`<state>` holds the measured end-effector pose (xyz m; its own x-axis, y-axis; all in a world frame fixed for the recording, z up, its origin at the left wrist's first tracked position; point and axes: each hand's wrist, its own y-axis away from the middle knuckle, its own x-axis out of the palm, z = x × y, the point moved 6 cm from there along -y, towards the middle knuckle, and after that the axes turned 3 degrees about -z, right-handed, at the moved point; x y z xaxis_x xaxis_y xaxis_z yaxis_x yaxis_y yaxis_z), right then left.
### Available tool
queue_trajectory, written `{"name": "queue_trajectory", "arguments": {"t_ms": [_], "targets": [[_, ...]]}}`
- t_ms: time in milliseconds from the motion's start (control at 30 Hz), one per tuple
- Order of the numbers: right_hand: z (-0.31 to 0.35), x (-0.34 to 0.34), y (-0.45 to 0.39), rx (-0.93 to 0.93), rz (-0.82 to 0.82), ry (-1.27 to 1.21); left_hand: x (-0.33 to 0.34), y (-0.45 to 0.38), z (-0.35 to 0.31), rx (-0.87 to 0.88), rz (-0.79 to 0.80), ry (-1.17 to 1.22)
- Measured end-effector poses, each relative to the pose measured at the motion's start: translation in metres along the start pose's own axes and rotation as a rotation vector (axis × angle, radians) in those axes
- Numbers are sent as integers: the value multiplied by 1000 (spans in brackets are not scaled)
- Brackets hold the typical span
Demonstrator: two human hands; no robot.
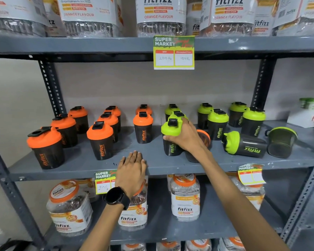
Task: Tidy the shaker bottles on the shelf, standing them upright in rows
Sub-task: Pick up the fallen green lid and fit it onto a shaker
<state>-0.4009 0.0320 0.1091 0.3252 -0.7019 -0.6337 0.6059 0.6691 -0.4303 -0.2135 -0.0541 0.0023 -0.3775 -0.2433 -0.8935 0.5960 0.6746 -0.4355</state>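
Note:
My right hand (186, 137) grips a green-lidded shaker bottle (170, 142) standing upright on the middle shelf (80, 169). An orange-lidded bottle (204, 137) lies on its side just behind that hand, mostly hidden. Flat on the shelf's front edge rests my left hand (132, 169), fingers together, holding nothing. Several orange-lidded bottles (101, 140) stand upright in rows on the left. Several green-lidded bottles (217, 124) stand upright at the back right. One green-lidded bottle (243, 144) lies on its side at the right, and another (281, 142) lies beside it with its base facing me.
Large fitfizz jars (185, 198) fill the shelf below and jars (159, 17) the shelf above. Price tags (174, 52) hang from the shelf edges. Perforated grey uprights (51, 87) frame the shelf. A white box (310, 118) sits at the far right.

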Motion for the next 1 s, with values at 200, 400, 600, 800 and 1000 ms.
{"name": "queue_trajectory", "arguments": {"t_ms": [200,400,600,800,1000], "targets": [[-29,-63,27,80,-312,-80,3,0,1,3,-8,-4],[-71,-56,32,368,-27,10,3,-1,0,14,23,-12],[-79,-38,13,496,58,-116,4,-1,1,10,43,0],[-90,-32,25,536,-50,-256,1,0,0,4,15,11],[-82,-42,68,433,-288,-323,1,1,3,14,10,50]]}}
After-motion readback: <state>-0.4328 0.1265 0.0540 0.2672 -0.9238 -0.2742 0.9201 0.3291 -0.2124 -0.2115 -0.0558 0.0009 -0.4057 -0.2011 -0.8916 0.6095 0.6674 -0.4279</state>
